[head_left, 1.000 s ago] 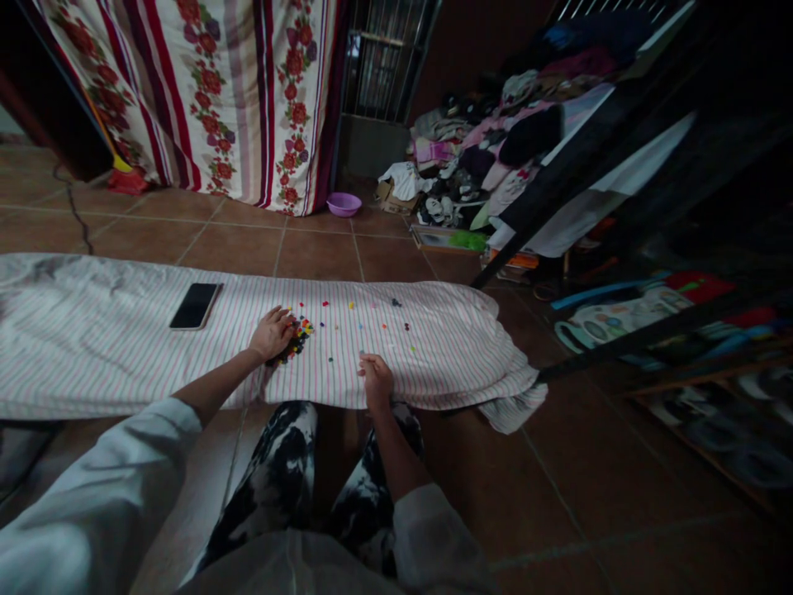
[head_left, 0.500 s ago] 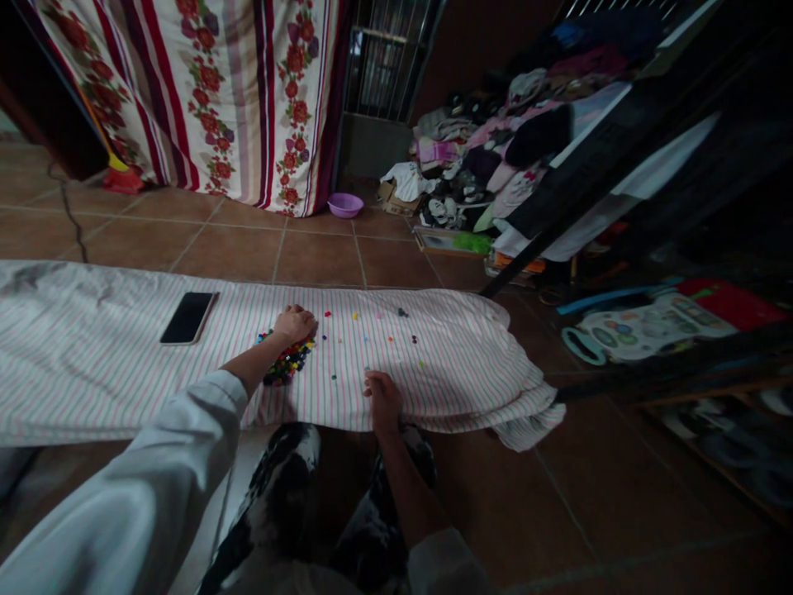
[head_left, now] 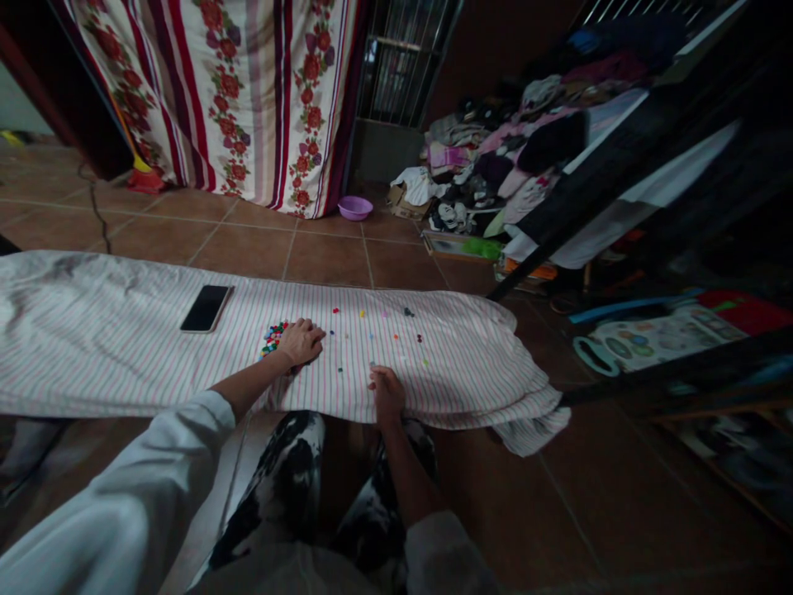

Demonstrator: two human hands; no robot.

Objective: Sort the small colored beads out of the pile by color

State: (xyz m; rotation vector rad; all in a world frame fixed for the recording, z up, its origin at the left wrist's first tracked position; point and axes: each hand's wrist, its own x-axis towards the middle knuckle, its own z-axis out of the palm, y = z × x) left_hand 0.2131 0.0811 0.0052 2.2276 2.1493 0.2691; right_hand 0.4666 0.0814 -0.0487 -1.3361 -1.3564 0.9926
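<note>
My left hand (head_left: 302, 340) lies palm down over the right side of a pile of small coloured beads (head_left: 273, 337), its fingers loosely spread and partly hiding the pile. Near the front edge of the striped cloth (head_left: 124, 330), my right hand (head_left: 387, 392) is closed in a pinch. A tiny greyish piece (head_left: 372, 364) shows at its fingertips; whether it is held or lies on the cloth is unclear. Small sorted pieces lie apart between and beyond my hands: red (head_left: 335, 311), yellow (head_left: 363, 314), dark grey (head_left: 409, 312), orange (head_left: 396, 336), dark brown (head_left: 420, 338) and green (head_left: 425, 364).
A phone (head_left: 206, 309) rests on the cloth left of the pile. Past the far edge, a purple basin (head_left: 355, 207) stands on the tiled floor by a floral curtain (head_left: 260, 107). Heaped clothes (head_left: 489, 157) and a dark frame bar (head_left: 514, 277) are at right.
My left hand has shifted toward me and now covers the right part of the pile, with beads showing on its left. My right hand stays pinched in nearly the same place.
</note>
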